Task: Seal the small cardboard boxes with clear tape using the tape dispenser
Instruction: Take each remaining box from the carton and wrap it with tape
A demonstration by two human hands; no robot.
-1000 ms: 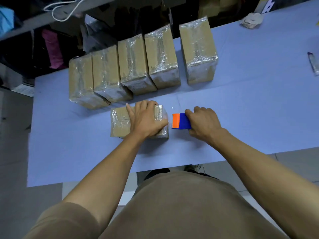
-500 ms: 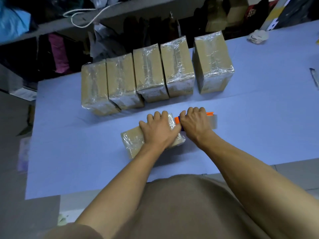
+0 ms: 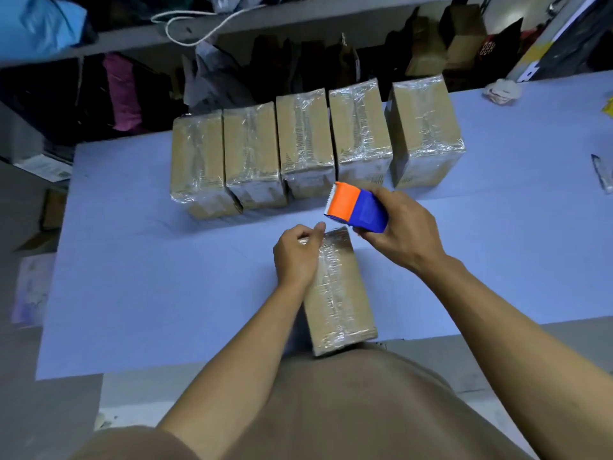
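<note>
A small cardboard box [image 3: 338,293] wrapped in clear tape lies lengthwise on the blue table [image 3: 149,277], its near end at the table's front edge. My left hand [image 3: 297,257] grips the box's far left corner, fingers curled over it. My right hand [image 3: 401,234] holds the orange and blue tape dispenser [image 3: 356,209] lifted just above the box's far end, its toothed edge pointing left. Several taped boxes [image 3: 308,147] stand side by side in a row behind.
A crumpled white cloth [image 3: 502,91] lies at the table's far right corner, and a small wrapped item [image 3: 602,177] near the right edge. Behind the table, shelves hold dark bags, clothes and a white cord [image 3: 199,24].
The box has been turned from crosswise to lengthwise and pulled toward me. My right hand has lifted the dispenser off the box's end. My left hand shifted from the top to the far corner.
</note>
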